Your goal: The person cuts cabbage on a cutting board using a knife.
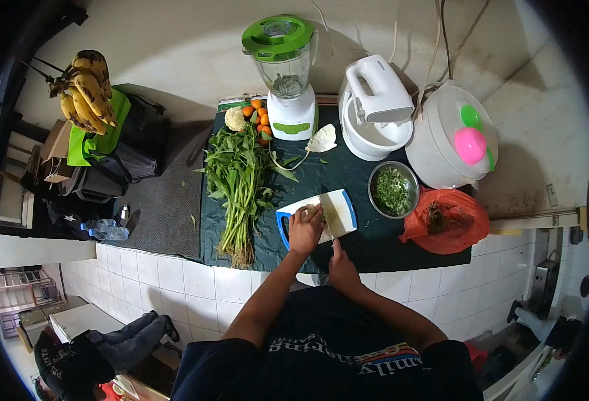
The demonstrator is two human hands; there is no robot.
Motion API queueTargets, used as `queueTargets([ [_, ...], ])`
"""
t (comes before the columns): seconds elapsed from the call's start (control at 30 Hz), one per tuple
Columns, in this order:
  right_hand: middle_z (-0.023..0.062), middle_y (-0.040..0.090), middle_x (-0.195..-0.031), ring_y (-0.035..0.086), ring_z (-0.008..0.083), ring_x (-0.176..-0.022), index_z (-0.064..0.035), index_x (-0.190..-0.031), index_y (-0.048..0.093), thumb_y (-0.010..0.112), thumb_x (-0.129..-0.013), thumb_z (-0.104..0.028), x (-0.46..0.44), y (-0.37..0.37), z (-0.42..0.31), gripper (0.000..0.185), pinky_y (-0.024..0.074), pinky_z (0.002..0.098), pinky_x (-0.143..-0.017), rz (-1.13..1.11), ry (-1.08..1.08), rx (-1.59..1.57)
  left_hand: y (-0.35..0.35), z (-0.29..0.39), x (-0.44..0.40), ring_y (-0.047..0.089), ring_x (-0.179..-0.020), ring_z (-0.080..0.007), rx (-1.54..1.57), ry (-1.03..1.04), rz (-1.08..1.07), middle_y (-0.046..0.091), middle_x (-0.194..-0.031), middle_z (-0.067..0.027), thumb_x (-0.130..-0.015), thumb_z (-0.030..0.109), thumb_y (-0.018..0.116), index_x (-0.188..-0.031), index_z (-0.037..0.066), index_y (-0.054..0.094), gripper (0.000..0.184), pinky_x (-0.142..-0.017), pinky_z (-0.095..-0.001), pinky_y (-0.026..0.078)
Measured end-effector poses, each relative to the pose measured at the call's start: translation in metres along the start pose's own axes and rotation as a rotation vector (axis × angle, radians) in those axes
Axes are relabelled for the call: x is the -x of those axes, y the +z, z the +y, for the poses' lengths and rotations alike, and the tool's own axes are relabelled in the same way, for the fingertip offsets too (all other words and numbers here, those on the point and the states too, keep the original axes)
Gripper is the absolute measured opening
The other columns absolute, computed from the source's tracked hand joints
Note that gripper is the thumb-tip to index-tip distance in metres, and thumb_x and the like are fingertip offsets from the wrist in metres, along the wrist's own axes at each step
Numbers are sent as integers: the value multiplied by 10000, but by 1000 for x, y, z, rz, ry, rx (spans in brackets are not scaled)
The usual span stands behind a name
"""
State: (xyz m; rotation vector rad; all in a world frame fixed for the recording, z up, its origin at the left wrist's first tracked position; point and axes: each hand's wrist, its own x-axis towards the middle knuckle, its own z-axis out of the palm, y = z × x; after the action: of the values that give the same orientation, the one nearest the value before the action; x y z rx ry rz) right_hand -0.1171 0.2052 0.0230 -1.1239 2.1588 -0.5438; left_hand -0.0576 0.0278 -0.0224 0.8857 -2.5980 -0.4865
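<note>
A white cutting board with blue ends (343, 206) lies near the front edge of the table. On it rests my left hand (306, 229), its fingers curled down and pressed together; whatever they hold is hidden beneath them. My right hand (343, 269) is closed around the handle of a knife (329, 230), whose blade lies over the board just right of my left fingers. To the right stands a metal bowl (372, 194) of chopped greens (392, 190). A big bunch of leafy greens with roots (241, 180) lies to the left.
Behind are a green-lidded blender (291, 117), a white stand mixer (381, 90), orange fruits (263, 120) and a ladle-like white piece (322, 139). An orange plastic bag (465, 224) and a large white container (434, 140) stand right. Bananas (87, 93) hang left. Another person (74, 361) is at lower left.
</note>
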Motion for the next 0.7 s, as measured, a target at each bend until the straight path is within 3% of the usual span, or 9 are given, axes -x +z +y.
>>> queueTargets([
  [0.07,354,563,-1206,632,534,-995,19,-1569,190,481,-1009,-140,1,-3,-2,651,526,596,-857,-24,23,-51,-1,1,0,558,-1245,-284,-8,4,7,647,-1384,51,-822,246,741,-1221,144,717,413,-998,-460,457],
  [0.3,352,565,-1212,639,528,-970,16,-1568,203,483,-1004,-135,2,-2,1,648,527,592,-851,-32,21,-53,-8,7,-2,578,-1207,-290,-31,-11,-10,673,-1347,50,-780,234,757,-1208,154,723,438,-987,-456,454],
  [0.37,372,574,-1104,667,519,-802,72,-1547,194,477,-998,-118,2,3,6,646,568,572,-712,50,-109,10,-7,8,-3,582,-1200,-292,-41,-4,-12,675,-1345,46,-774,234,760,-1210,156,722,444,-984,-455,454],
  [0.6,367,599,-1024,667,516,-816,113,-1515,238,489,-978,-90,-1,7,10,627,568,557,-725,59,-124,-5,-5,8,-3,595,-1168,-310,-85,-5,12,701,-1270,26,-817,255,725,-1238,147,722,435,-964,-464,464],
  [0.7,373,641,-1066,659,520,-897,91,-1487,291,529,-960,-103,-5,15,16,610,531,595,-808,49,-113,-61,-4,7,-3,596,-1161,-322,-125,40,19,701,-1270,17,-838,253,706,-1246,149,717,422,-958,-466,466],
])
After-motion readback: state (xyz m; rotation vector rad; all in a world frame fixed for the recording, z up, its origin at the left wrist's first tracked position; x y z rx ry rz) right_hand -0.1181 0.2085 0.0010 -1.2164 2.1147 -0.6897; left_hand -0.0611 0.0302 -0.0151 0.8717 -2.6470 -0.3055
